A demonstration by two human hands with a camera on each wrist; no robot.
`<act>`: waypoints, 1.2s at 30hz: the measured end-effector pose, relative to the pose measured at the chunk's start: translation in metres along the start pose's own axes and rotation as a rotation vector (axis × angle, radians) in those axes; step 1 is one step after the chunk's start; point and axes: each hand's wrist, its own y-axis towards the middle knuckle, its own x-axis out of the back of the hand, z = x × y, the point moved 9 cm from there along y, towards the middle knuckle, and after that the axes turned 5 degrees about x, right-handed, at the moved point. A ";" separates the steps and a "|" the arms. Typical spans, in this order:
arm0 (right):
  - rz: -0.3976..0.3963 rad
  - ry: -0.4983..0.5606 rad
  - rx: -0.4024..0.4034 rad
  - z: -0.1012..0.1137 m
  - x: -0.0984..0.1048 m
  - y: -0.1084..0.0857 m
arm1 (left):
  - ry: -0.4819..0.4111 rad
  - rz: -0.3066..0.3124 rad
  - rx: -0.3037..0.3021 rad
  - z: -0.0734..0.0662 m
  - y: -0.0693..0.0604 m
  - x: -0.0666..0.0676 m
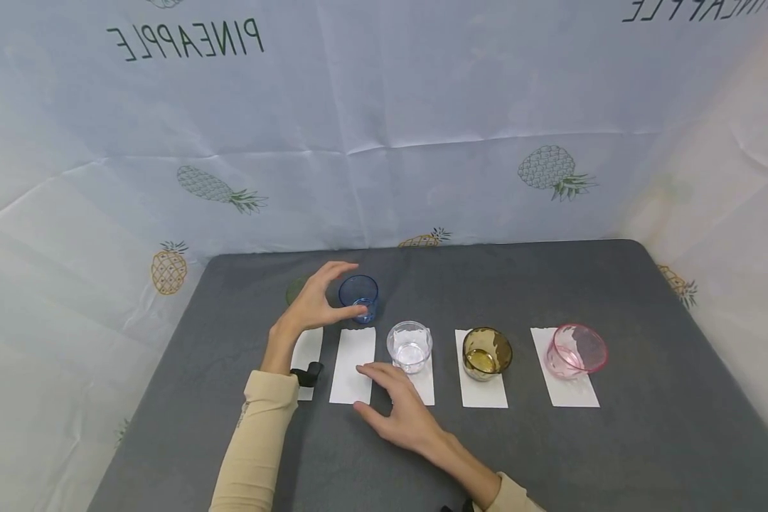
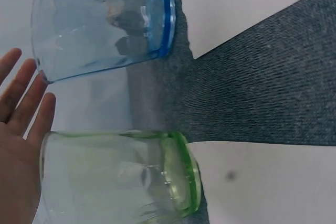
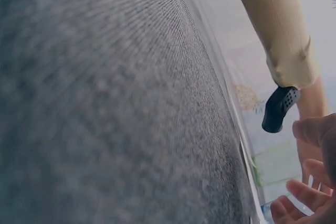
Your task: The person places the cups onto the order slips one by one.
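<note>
A: Where to find the left hand [image 1: 313,302]?

B: Left of centre in the head view, with thumb and fingers apart, right beside the blue glass [image 1: 360,293].

A: Touching?

B: Impossible to tell; only seen with the thumb across the glass's lower part.

A: And around there?

B: Partly hidden behind the hand, a green glass [image 1: 294,290]; just below the blue glass, a white paper strip [image 1: 352,373].

A: The right hand [image 1: 406,419]?

B: Below centre, also with thumb and fingers apart, near the clear glass [image 1: 410,348].

A: Farther right?

B: Upright amber glass [image 1: 486,353], then pink glass [image 1: 576,350], toward the right side.
</note>
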 end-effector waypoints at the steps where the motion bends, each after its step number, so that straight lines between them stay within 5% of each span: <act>1: 0.009 -0.001 -0.009 -0.001 -0.001 0.000 | 0.005 0.001 0.007 0.002 0.000 -0.001; 8: 0.065 -0.015 -0.035 -0.004 -0.011 0.002 | 0.039 -0.001 0.031 0.010 0.003 -0.006; 18: 0.032 -0.061 -0.012 -0.010 -0.020 0.000 | 0.080 0.024 0.054 0.011 0.005 -0.010; 36: 0.084 -0.206 -0.077 -0.015 -0.028 -0.002 | 0.160 0.067 0.100 0.012 0.007 -0.014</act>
